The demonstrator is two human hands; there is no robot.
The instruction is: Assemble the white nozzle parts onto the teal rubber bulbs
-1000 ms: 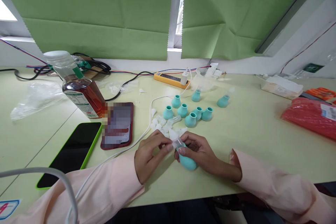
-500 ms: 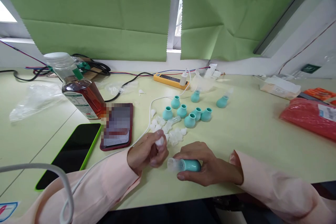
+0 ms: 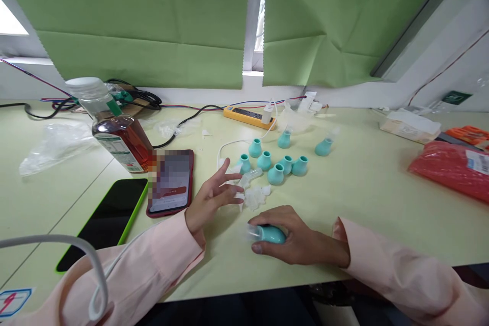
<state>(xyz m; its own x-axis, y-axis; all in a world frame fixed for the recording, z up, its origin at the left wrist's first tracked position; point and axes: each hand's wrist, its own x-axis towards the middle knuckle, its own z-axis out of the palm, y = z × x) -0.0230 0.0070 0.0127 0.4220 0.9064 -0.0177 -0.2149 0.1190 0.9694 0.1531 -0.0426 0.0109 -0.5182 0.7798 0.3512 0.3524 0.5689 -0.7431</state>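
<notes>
My right hand (image 3: 292, 237) is wrapped round a teal bulb (image 3: 272, 235) that lies on its side, its clear tip (image 3: 252, 233) pointing left. My left hand (image 3: 217, 193) is over the small white and clear plastic parts (image 3: 255, 196), fingers spread, nothing seen in its grasp. Beyond the parts several open-necked teal bulbs (image 3: 275, 174) stand upright. Two more, one at the back (image 3: 284, 139) and one to the right (image 3: 324, 146), have clear tips fitted.
At left are a bottle of brown liquid (image 3: 122, 137), a red-cased phone (image 3: 171, 183) and a green-edged phone (image 3: 103, 219). A yellow power strip (image 3: 244, 116) lies behind the bulbs. A red package (image 3: 451, 168) is at right.
My left hand has let go of a small white piece, opened and reached forward over the parts. My right hand, still holding the bulb, has shifted slightly left.
</notes>
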